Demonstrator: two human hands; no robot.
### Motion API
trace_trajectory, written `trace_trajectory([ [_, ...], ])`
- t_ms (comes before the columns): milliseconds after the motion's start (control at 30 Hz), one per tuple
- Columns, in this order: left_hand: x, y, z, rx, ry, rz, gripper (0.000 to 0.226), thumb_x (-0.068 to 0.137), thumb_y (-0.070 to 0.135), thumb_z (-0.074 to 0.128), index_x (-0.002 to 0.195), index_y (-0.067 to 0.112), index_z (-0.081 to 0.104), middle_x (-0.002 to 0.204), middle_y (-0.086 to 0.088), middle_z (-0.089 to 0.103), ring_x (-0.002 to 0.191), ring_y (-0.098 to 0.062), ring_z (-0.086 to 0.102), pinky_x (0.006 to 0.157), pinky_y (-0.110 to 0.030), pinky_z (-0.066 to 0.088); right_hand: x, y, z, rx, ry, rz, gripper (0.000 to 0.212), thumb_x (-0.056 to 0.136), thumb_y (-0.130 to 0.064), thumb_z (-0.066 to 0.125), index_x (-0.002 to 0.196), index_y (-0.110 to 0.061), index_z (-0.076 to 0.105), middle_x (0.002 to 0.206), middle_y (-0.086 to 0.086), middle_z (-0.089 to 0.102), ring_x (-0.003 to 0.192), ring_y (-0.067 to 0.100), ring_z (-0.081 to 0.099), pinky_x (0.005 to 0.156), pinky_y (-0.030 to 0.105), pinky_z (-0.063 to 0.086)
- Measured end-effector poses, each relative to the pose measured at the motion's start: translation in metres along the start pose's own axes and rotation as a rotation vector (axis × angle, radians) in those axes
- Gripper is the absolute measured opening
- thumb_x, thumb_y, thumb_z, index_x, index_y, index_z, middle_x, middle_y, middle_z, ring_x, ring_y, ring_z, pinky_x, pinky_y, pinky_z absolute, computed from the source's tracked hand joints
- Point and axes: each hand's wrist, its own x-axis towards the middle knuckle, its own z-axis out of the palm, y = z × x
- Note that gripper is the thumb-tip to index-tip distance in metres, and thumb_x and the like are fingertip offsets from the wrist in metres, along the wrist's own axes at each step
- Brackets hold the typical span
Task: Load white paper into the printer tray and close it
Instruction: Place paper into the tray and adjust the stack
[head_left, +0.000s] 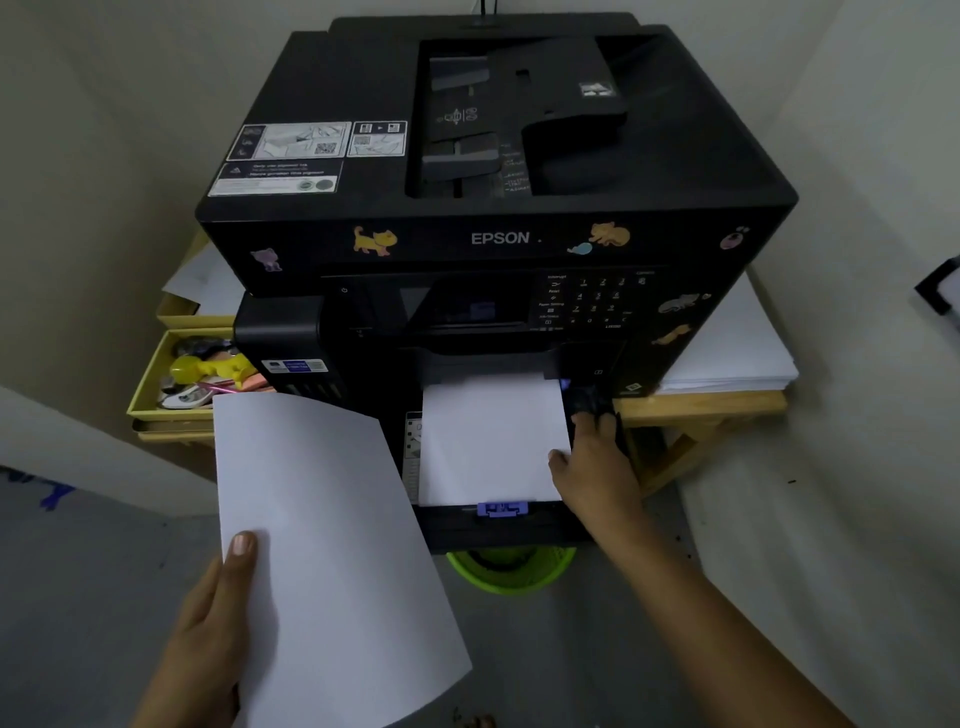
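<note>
My left hand (208, 618) pinches a white sheet (332, 561) while my right hand (597, 467), seemingly loose-fingered, touches the paper stack (488, 441) in the pulled-out tray (498, 525).

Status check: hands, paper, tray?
Left hand holds loose white sheet. Right hand at tray paper, right edge. Tray open, partly loaded. Nothing blocking.

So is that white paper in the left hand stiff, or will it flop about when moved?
Probably floppy: the white paper already curves, pinched at one edge by the left hand. Likely very light, since a thumb-and-finger pinch carries it. It may buckle if pushed into the tray.
</note>
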Motion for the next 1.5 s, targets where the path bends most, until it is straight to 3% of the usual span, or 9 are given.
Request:
trace_trajectory([
  [133,0.000,-0.002,-0.003,0.006,0.027,0.010,0.111,0.054,0.096,0.061,0.138,0.024,0.061,0.135,-0.005,0.065,0.122,-0.030,0.061,0.112,-0.054,0.040,-0.005,0.002,-0.004,-0.219,-0.014,-0.267,0.064,0.100,-0.041,0.065,0.156,-0.020,0.041,0.148,0.008,0.045,0.132,0.033,0.046,0.101,0.044,0.053],
  [267,-0.007,0.006,-0.002,-0.004,0.007,0.079,0.098,0.070,0.087,0.058,0.142,0.021,0.056,0.134,-0.002,0.061,0.124,-0.024,0.055,0.111,-0.043,0.036,0.001,0.016,-0.022,-0.102,-0.289,-0.415,0.082,0.089,-0.049,0.078,0.160,-0.041,0.038,0.153,-0.011,0.043,0.143,0.017,0.034,0.115,0.041,0.043],
  [367,-0.008,0.007,-0.001,-0.019,-0.008,0.078,0.075,0.090,0.068,0.053,0.145,0.016,0.054,0.133,-0.002,0.059,0.121,-0.021,0.053,0.107,-0.038,0.035,0.007,0.019,-0.020,-0.152,-0.283,-0.482,0.085,0.083,-0.052,0.084,0.157,-0.043,0.043,0.147,-0.014,0.045,0.140,0.015,0.036,0.114,0.040,0.044],
  [433,-0.009,0.007,0.001,-0.011,-0.010,0.067,0.073,0.088,0.062,0.051,0.143,0.014,0.055,0.131,-0.003,0.060,0.120,-0.020,0.054,0.105,-0.037,0.035,0.012,0.016,-0.017,-0.192,-0.270,-0.556,0.083,0.083,-0.049,0.085,0.156,-0.042,0.046,0.145,-0.014,0.046,0.138,0.014,0.037,0.114,0.038,0.044],
  [533,-0.010,0.006,0.003,0.002,0.026,0.058,0.074,0.087,0.063,0.053,0.144,0.015,0.055,0.127,0.002,0.058,0.120,-0.018,0.053,0.106,-0.036,0.035,0.017,0.015,-0.015,-0.243,-0.247,-0.665,0.077,0.086,-0.048,0.082,0.155,-0.038,0.050,0.142,-0.012,0.048,0.137,0.014,0.038,0.113,0.036,0.043],
  [633,-0.007,0.001,0.000,0.012,0.058,0.047,0.092,0.074,0.081,0.062,0.142,0.019,0.057,0.132,0.003,0.060,0.122,-0.021,0.056,0.111,-0.042,0.036,0.019,0.018,-0.016,-0.250,-0.227,-0.717,0.067,0.089,-0.053,0.076,0.151,-0.036,0.057,0.139,-0.013,0.052,0.134,0.012,0.041,0.111,0.036,0.043],
  [900,-0.006,0.004,0.002,0.021,0.041,0.078,0.102,0.066,0.088,0.062,0.140,0.019,0.059,0.132,-0.001,0.063,0.122,-0.022,0.058,0.112,-0.045,0.037,0.020,0.026,-0.017,-0.238,-0.192,-0.711,0.066,0.089,-0.063,0.069,0.147,-0.033,0.062,0.136,-0.014,0.056,0.130,0.012,0.045,0.109,0.035,0.045],
  [1367,-0.007,0.009,0.001,-0.008,0.052,0.040,0.067,0.091,0.061,0.054,0.140,0.015,0.059,0.125,-0.005,0.062,0.116,-0.025,0.058,0.107,-0.042,0.038,0.021,0.022,-0.021,-0.223,-0.209,-0.648,0.059,0.086,-0.067,0.074,0.135,-0.036,0.067,0.129,-0.016,0.053,0.121,0.011,0.049,0.097,0.033,0.047],
  [1500,-0.004,0.006,-0.001,-0.020,0.046,0.072,0.084,0.078,0.077,0.062,0.138,0.018,0.061,0.125,-0.002,0.065,0.119,-0.023,0.060,0.109,-0.041,0.038,0.021,0.022,-0.021,-0.222,-0.214,-0.640,0.058,0.086,-0.065,0.075,0.134,-0.034,0.068,0.128,-0.015,0.053,0.120,0.011,0.049,0.095,0.033,0.048],
])
